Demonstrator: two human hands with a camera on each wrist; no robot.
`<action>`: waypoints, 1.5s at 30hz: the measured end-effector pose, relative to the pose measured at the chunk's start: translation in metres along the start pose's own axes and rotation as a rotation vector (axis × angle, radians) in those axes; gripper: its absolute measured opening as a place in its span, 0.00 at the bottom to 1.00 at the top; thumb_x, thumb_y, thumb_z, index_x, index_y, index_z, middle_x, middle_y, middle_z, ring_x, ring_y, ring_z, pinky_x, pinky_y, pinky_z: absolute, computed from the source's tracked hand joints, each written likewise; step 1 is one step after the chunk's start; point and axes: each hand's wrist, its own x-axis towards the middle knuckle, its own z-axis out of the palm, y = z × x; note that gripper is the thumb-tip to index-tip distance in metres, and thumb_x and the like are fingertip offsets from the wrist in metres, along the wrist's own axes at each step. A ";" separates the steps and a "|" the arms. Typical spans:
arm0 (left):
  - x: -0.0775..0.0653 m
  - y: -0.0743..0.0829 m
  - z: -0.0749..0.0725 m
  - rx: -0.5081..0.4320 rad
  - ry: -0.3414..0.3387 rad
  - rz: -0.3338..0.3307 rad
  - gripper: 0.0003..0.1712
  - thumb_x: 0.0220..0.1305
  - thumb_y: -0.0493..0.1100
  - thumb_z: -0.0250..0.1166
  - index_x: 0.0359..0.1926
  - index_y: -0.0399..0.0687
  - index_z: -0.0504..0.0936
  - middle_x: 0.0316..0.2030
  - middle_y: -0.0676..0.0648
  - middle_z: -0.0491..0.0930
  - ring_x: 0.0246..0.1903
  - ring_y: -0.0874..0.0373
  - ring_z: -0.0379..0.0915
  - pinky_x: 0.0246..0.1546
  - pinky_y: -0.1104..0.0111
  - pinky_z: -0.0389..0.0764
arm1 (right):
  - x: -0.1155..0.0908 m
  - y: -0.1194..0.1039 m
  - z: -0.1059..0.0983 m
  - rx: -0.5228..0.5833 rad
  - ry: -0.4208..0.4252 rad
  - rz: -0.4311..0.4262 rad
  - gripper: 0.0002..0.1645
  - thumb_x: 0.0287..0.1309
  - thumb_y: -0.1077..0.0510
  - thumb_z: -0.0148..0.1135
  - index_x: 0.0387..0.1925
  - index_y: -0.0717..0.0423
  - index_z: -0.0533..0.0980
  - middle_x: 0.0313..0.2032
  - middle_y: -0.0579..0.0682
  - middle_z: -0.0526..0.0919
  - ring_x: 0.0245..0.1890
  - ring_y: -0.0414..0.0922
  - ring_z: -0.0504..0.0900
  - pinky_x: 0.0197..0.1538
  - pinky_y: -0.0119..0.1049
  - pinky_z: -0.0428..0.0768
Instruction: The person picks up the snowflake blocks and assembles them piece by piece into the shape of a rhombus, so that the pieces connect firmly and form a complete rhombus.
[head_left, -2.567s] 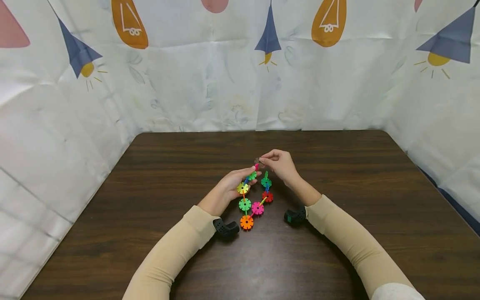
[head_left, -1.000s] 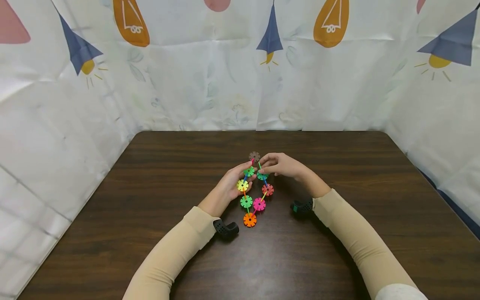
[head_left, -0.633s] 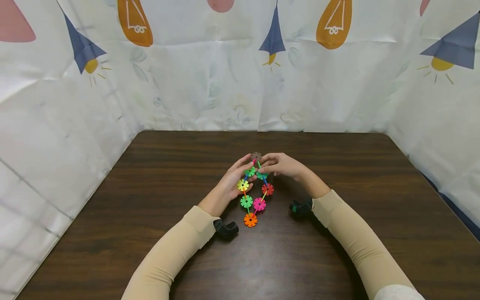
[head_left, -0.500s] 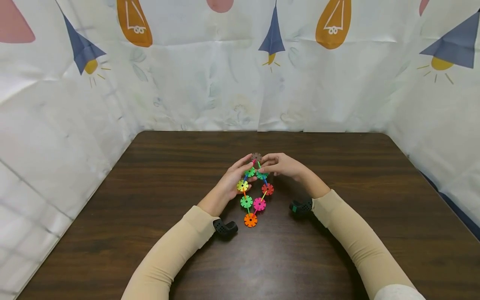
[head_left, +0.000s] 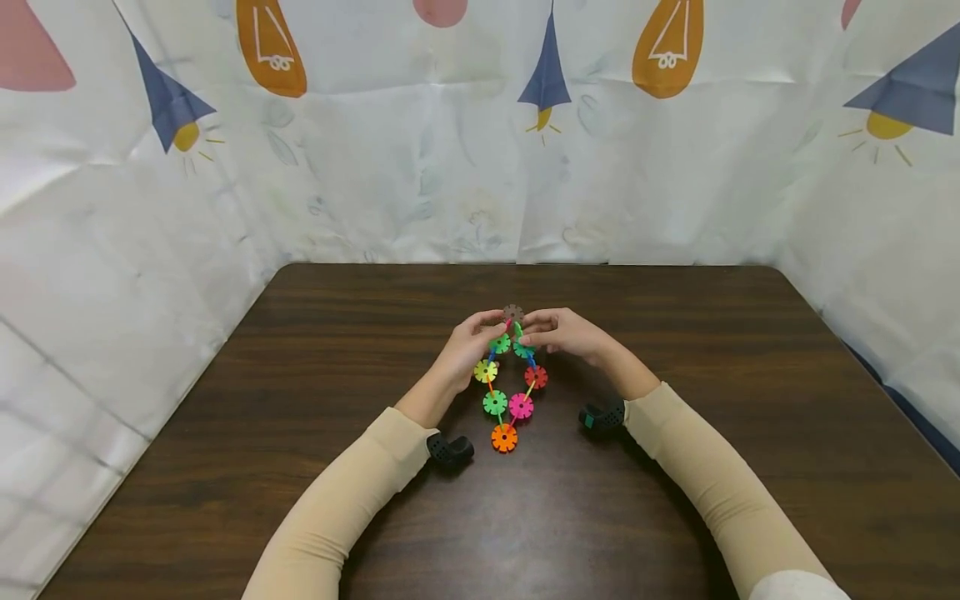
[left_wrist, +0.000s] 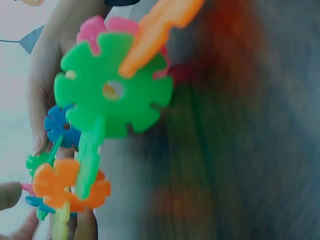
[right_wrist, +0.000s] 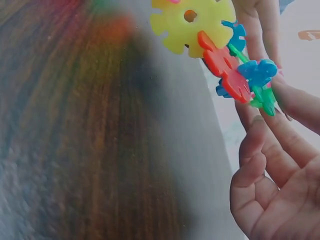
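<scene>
A loop of notched plastic snowflake discs (head_left: 521, 406) hangs between both hands above the table, in green, yellow, orange, pink, red and brown, linked edge to edge. My left hand (head_left: 459, 350) holds its upper left side, thumb near the green disc (head_left: 500, 342) and the pink link. The right hand (head_left: 573, 335) pinches the teal-green disc (head_left: 523, 347) at the upper right. Between the fingertips of both hands sits the brown disc (head_left: 513, 314) at the top. An orange disc (head_left: 504, 437) forms the bottom. In the right wrist view, a yellow disc (right_wrist: 215, 22) is close to the camera.
The dark wooden table (head_left: 675, 500) stretches around the hands. A white patterned cloth (head_left: 360, 167) encloses its back and sides. Black wrist devices (head_left: 450, 452) hang beside both sleeves.
My right hand has gone from the brown disc to the teal-green disc and brought that end up beside the brown one. The left fingers have drawn in toward the top.
</scene>
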 end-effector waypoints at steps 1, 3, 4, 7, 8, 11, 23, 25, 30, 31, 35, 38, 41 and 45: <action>0.000 0.001 0.000 0.012 -0.010 0.010 0.28 0.79 0.44 0.57 0.75 0.44 0.67 0.62 0.35 0.72 0.65 0.41 0.67 0.68 0.47 0.65 | 0.000 0.001 0.001 0.005 0.003 0.001 0.32 0.72 0.56 0.62 0.71 0.66 0.67 0.61 0.61 0.79 0.54 0.51 0.79 0.55 0.46 0.75; 0.002 0.002 -0.001 0.035 -0.031 0.019 0.29 0.80 0.43 0.55 0.77 0.48 0.64 0.61 0.35 0.72 0.63 0.40 0.68 0.66 0.45 0.66 | 0.000 0.001 0.002 0.017 0.008 -0.003 0.32 0.73 0.56 0.62 0.71 0.65 0.67 0.62 0.62 0.78 0.55 0.51 0.79 0.55 0.45 0.75; 0.003 0.003 -0.002 0.046 -0.039 0.019 0.30 0.80 0.42 0.54 0.78 0.50 0.63 0.62 0.35 0.71 0.64 0.40 0.67 0.65 0.44 0.66 | 0.000 0.001 0.004 0.022 0.012 -0.006 0.32 0.73 0.56 0.62 0.71 0.65 0.68 0.63 0.62 0.78 0.55 0.51 0.79 0.55 0.45 0.75; 0.005 0.007 -0.003 0.074 -0.057 0.000 0.30 0.79 0.42 0.53 0.78 0.53 0.63 0.65 0.36 0.69 0.67 0.39 0.63 0.65 0.39 0.64 | 0.001 0.001 0.006 0.037 0.027 -0.018 0.30 0.73 0.56 0.62 0.70 0.66 0.69 0.62 0.62 0.79 0.52 0.49 0.79 0.50 0.42 0.75; 0.006 0.008 -0.004 0.080 -0.058 -0.008 0.30 0.79 0.42 0.53 0.78 0.53 0.64 0.65 0.37 0.69 0.68 0.39 0.62 0.64 0.37 0.63 | 0.002 0.001 0.007 0.040 0.035 -0.019 0.30 0.73 0.57 0.62 0.70 0.66 0.69 0.62 0.62 0.79 0.50 0.48 0.79 0.49 0.40 0.75; 0.007 0.009 -0.003 0.100 -0.050 -0.012 0.29 0.78 0.42 0.52 0.77 0.53 0.65 0.65 0.37 0.69 0.64 0.41 0.65 0.58 0.42 0.71 | 0.002 0.000 0.009 0.044 0.058 -0.016 0.29 0.73 0.57 0.62 0.69 0.66 0.70 0.61 0.62 0.80 0.48 0.47 0.79 0.46 0.39 0.75; 0.009 0.007 0.002 0.137 -0.023 0.003 0.30 0.78 0.42 0.50 0.78 0.53 0.64 0.63 0.38 0.75 0.11 0.63 0.45 0.14 0.72 0.56 | 0.002 0.000 0.011 0.046 0.138 0.041 0.29 0.70 0.52 0.66 0.67 0.62 0.75 0.57 0.56 0.83 0.44 0.48 0.77 0.47 0.40 0.75; 0.009 0.008 0.002 0.145 -0.025 -0.010 0.30 0.78 0.42 0.50 0.78 0.55 0.65 0.58 0.41 0.78 0.10 0.63 0.46 0.14 0.71 0.56 | 0.001 0.000 0.011 0.062 0.142 0.050 0.29 0.70 0.53 0.66 0.66 0.63 0.76 0.54 0.55 0.84 0.36 0.46 0.75 0.45 0.38 0.74; 0.009 0.008 0.003 0.143 -0.035 -0.048 0.29 0.78 0.43 0.50 0.77 0.58 0.66 0.31 0.51 0.73 0.11 0.61 0.45 0.14 0.70 0.55 | -0.001 -0.001 0.012 0.158 0.144 0.078 0.26 0.70 0.57 0.66 0.63 0.67 0.77 0.43 0.49 0.83 0.24 0.42 0.66 0.38 0.34 0.72; 0.009 0.009 0.003 0.142 -0.037 -0.048 0.29 0.78 0.43 0.50 0.77 0.58 0.66 0.32 0.52 0.73 0.12 0.61 0.45 0.14 0.70 0.54 | -0.001 -0.001 0.012 0.175 0.142 0.080 0.26 0.70 0.57 0.66 0.63 0.68 0.76 0.42 0.48 0.82 0.24 0.41 0.67 0.37 0.33 0.72; 0.009 0.010 0.004 0.147 -0.045 -0.048 0.29 0.79 0.43 0.50 0.77 0.58 0.67 0.44 0.44 0.79 0.11 0.61 0.45 0.13 0.70 0.55 | -0.003 0.000 0.011 0.228 0.134 0.077 0.26 0.71 0.59 0.64 0.65 0.70 0.74 0.45 0.50 0.82 0.25 0.40 0.68 0.37 0.32 0.73; 0.010 0.009 0.003 0.149 -0.070 -0.060 0.29 0.80 0.43 0.49 0.78 0.59 0.66 0.64 0.38 0.74 0.10 0.61 0.44 0.13 0.70 0.55 | -0.004 0.002 0.012 0.265 0.123 0.075 0.26 0.72 0.61 0.62 0.66 0.71 0.73 0.53 0.57 0.82 0.28 0.39 0.71 0.41 0.32 0.75; 0.011 0.008 0.001 0.129 -0.085 -0.069 0.29 0.80 0.43 0.50 0.78 0.59 0.65 0.74 0.42 0.64 0.12 0.60 0.44 0.14 0.70 0.55 | -0.004 0.003 0.013 0.288 0.117 0.076 0.27 0.73 0.61 0.61 0.67 0.71 0.71 0.63 0.62 0.77 0.37 0.37 0.78 0.47 0.32 0.79; 0.012 0.009 -0.001 0.104 -0.091 -0.075 0.29 0.80 0.43 0.51 0.78 0.59 0.64 0.75 0.41 0.62 0.14 0.60 0.48 0.16 0.70 0.57 | -0.003 0.003 0.014 0.280 0.122 0.077 0.27 0.72 0.60 0.62 0.66 0.71 0.72 0.66 0.64 0.75 0.44 0.38 0.80 0.52 0.34 0.79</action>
